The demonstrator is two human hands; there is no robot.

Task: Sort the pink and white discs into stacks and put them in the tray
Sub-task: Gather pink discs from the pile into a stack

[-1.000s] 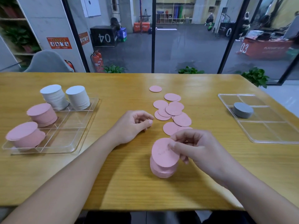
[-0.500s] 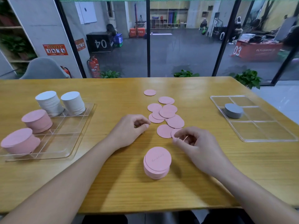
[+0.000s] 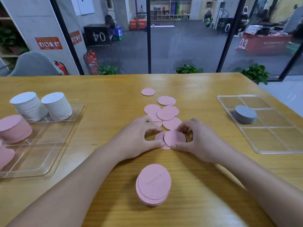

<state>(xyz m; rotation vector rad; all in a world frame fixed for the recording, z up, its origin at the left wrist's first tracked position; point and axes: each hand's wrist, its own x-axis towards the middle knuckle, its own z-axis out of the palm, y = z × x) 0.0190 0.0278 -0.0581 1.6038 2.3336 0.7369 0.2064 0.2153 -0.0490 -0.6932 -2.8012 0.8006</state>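
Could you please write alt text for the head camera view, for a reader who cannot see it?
Both hands, left hand and right hand, pinch loose pink discs on a wooden table, behind a short pink stack. A left tray holds white and pink stacks.

Both my forearms reach forward from the lower corners and converge at the middle, bare to the elbow. My left hand [image 3: 139,136] lies knuckles up, thumb and index finger curled into a ring with the tips pinching the left edge of a pink disc [image 3: 174,138]. My right hand [image 3: 196,141] mirrors it, just across from the left, fingers bent, thumb low and index tip high on the right edge of the same disc. The 2 hands nearly touch at the fingertips. Wrists straight, both low over the surface.
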